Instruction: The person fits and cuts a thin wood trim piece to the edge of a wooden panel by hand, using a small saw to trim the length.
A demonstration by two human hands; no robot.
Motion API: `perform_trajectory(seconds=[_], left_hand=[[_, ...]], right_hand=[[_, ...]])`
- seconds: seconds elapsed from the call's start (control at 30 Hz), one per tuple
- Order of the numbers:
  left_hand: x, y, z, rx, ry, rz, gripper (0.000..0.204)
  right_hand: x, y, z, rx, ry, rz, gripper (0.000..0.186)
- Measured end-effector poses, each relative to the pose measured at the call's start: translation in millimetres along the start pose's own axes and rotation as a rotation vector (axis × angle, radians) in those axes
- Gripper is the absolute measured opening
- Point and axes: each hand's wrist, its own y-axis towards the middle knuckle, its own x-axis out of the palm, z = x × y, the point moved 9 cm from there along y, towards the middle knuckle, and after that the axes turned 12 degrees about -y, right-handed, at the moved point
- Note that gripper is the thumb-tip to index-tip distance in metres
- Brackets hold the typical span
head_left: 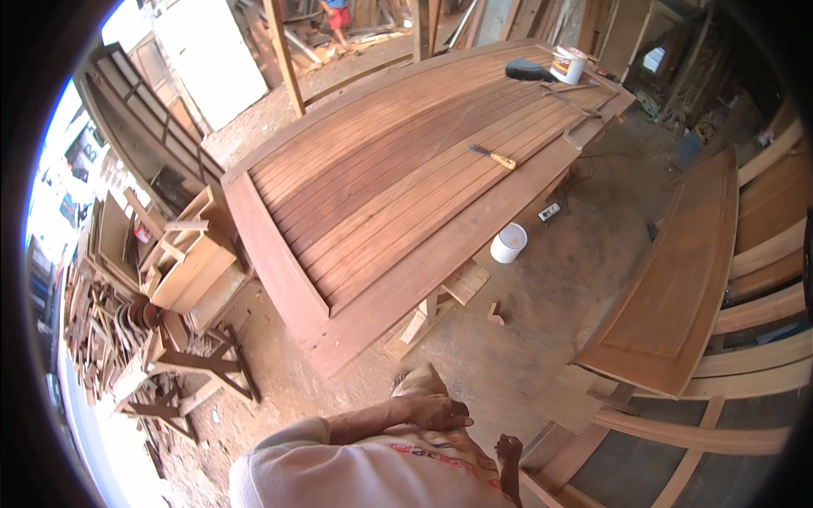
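My left hand (442, 413) is in front of my body, its forearm bent across my shirt. Its fingers are curled in, and whether anything is inside them is hidden. Lower and to the right, my right hand (509, 450) hangs at my side with its fingers bent in; its palm does not show. Ahead of me, apart from both hands, lies a large framed wooden panel (279, 262) of reddish-brown boards, raised on wooden supports. A brush with a wooden handle (494, 157) rests on its boards. At the far end are a dark-bristled broom head (527, 69) and a white bucket (568, 65).
A white pail (508, 244) stands on the floor beside a power socket block (550, 212). Wooden door panels and frames (669, 288) lean at the right. Stacked scrap wood (110, 305) and a sawhorse (203, 364) are at the left. A person in red shorts (338, 19) is far off.
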Motion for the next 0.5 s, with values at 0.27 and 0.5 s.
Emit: perform_trajectory(seconds=[0.27, 0.5], left_hand=[[-38, 92, -13, 0.069, 0.061, 0.194, 0.050], [-132, 186, -3, -0.032, 0.036, 0.217, 0.044]], right_hand=[[-16, 87, -62, -0.088, 0.088, -0.134, 0.032], [-65, 128, -55, -0.572, -0.921, -0.298, 0.028]])
